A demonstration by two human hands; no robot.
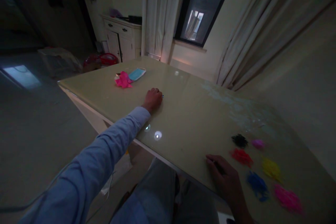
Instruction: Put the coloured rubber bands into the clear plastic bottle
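Okay, left hand (pixel 153 99) is curled over the counter (pixel 189 112), a small blue bit (pixel 163 96) peeking out beside it; right hand (pixel 226 175) is half-curled near the red pile (pixel 242 156). Can't tell either grip.

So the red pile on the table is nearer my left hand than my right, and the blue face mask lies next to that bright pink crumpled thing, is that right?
Not quite: in the head view, the red pile is nearer your right hand than your left hand. The blue face mask does lie next to the bright pink crumpled thing.
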